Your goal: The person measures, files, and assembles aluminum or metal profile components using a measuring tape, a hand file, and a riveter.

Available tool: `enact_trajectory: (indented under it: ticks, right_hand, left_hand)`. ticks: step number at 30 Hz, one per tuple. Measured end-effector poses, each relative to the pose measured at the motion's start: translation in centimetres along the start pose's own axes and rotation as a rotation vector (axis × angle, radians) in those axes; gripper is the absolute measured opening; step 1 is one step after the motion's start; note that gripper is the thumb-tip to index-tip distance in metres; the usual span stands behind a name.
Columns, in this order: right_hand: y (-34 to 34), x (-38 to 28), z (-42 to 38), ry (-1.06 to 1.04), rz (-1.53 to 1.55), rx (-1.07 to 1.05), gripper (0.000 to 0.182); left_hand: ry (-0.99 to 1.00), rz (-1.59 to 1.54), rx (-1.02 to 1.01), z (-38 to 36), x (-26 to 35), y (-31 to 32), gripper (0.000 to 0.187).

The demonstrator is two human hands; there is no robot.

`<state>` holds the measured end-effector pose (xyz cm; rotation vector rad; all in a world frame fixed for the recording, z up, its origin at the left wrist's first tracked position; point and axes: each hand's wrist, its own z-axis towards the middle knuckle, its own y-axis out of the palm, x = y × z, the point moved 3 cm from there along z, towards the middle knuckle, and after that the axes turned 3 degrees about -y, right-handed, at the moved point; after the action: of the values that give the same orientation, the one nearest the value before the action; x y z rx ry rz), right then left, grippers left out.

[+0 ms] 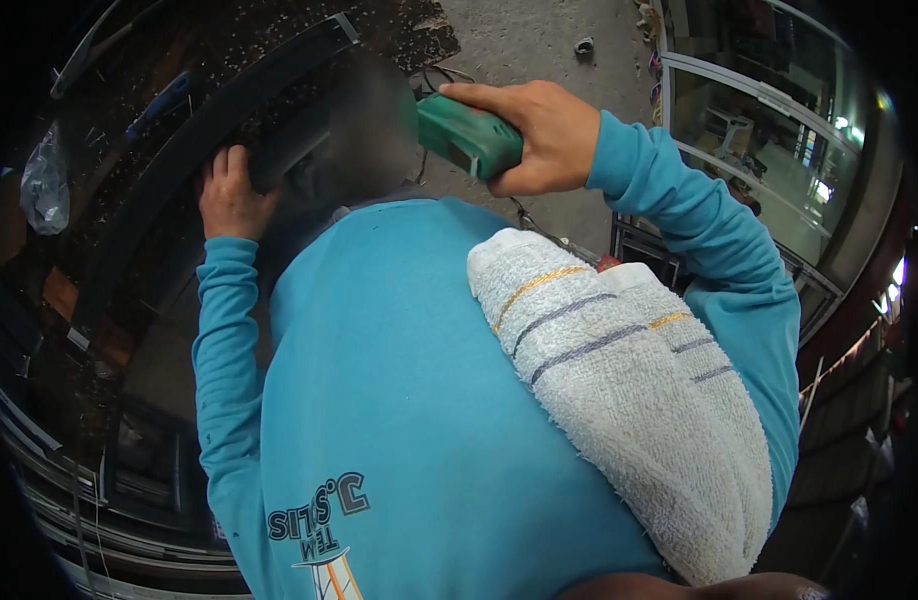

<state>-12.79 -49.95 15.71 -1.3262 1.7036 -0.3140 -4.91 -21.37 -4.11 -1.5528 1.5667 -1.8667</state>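
My right hand (549,135) is wrapped round the grip of a green power tool (471,135). The tool's front end is a dark blur, so its exact kind does not show. On the left, my left hand (236,197) has its fingers bent over a long dark bar (297,140), with the thumb on the near side. Beyond that hand runs another long dark strip (219,105), which looks curved in this wide view. Shadow hides part of the left hand's contact with the bar.
A blue-handled tool (161,103) and a crumpled clear plastic bag (46,185) lie at the left on a dark surface strewn with pale chips. Glass-paned metal frames (769,110) stand at the right. A striped white towel (619,390) hangs over my chest.
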Motion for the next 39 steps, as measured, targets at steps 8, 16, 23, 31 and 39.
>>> enact_trajectory:
  ticks: [8, 16, 23, 31, 39]
  right_hand:
    - [0.0, 0.6, 0.0, 0.064, 0.073, -0.015, 0.092]
    - [-0.6, 1.1, 0.9, 0.047, 0.088, 0.068, 0.083]
    - [-1.2, -0.1, 2.4, 0.148, 0.14, 0.0, 0.067]
    - [-0.6, -1.0, 0.0, 0.335, 0.187, 0.157, 0.055]
    - [0.8, -3.5, -2.0, 0.459, 0.277, 0.317, 0.052]
  left_hand:
    - [0.016, 0.017, 0.011, -0.1, -0.2, 0.4, 0.052]
    - [-0.002, 0.053, -0.041, -0.1, -0.2, 0.1, 0.061]
    - [0.147, 0.067, 0.129, -2.5, -3.8, 2.5, 0.084]
    - [0.581, 0.153, 0.076, 13.5, 7.0, 7.4, 0.084]
    - [0.703, 0.226, 0.026, 21.2, 18.0, 8.2, 0.084]
